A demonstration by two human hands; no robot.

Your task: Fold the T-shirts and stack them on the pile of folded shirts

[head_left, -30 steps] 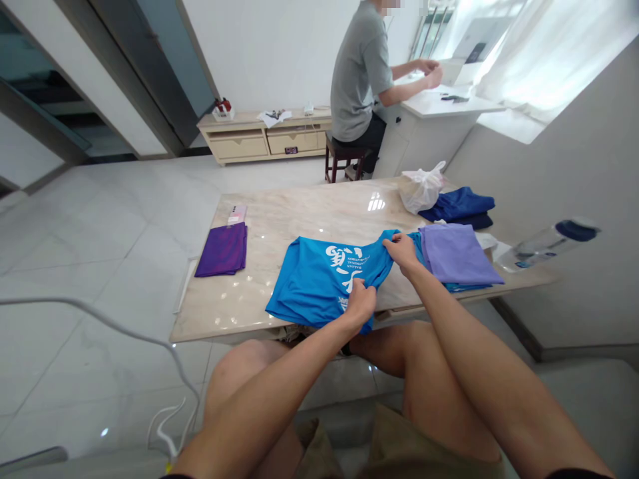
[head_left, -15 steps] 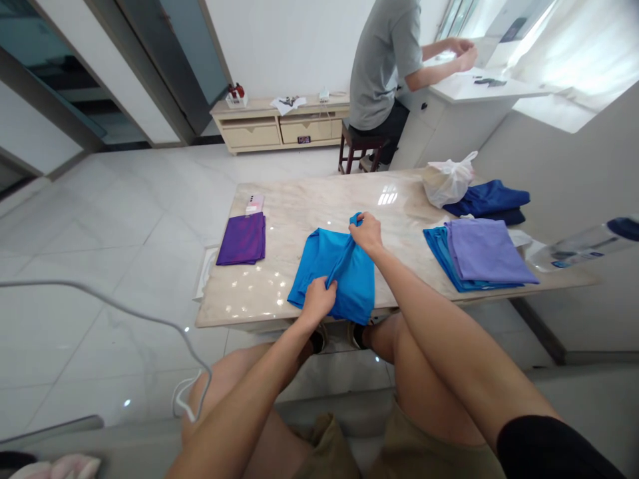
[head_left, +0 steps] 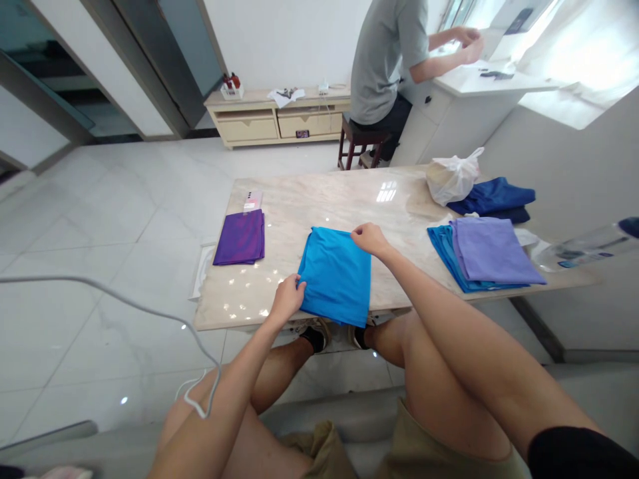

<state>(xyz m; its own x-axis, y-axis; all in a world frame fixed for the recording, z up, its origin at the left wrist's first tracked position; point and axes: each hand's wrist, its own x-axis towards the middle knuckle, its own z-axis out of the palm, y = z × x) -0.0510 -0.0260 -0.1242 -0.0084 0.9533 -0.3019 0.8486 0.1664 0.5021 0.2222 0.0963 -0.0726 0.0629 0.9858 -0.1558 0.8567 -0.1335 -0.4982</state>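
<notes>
A bright blue folded cloth (head_left: 337,276) lies nearly square on the marble-topped table (head_left: 299,199), its near edge hanging slightly past the table's front. My left hand (head_left: 288,297) pinches its left edge between thumb and fingers. At the far right corner, my right hand (head_left: 369,238) grips the same cloth with fingers closed. A folded purple cloth (head_left: 239,238) rests to the left, with a phone (head_left: 253,199) just behind it. To the right sits a stack with a folded lavender cloth (head_left: 492,249) on top of blue cloths (head_left: 439,247).
A white plastic bag (head_left: 453,176) and dark blue cloth (head_left: 499,196) lie at the table's back right. A clear bottle (head_left: 582,249) is at the right end. Across the room, a person (head_left: 382,66) sits on a stool (head_left: 362,140). A grey cable (head_left: 124,306) crosses the left side.
The raised, bunched fold of the blue cloth now lies flat. My left hand has moved left to the cloth's edge; my right hand has come down slightly to its far corner.
</notes>
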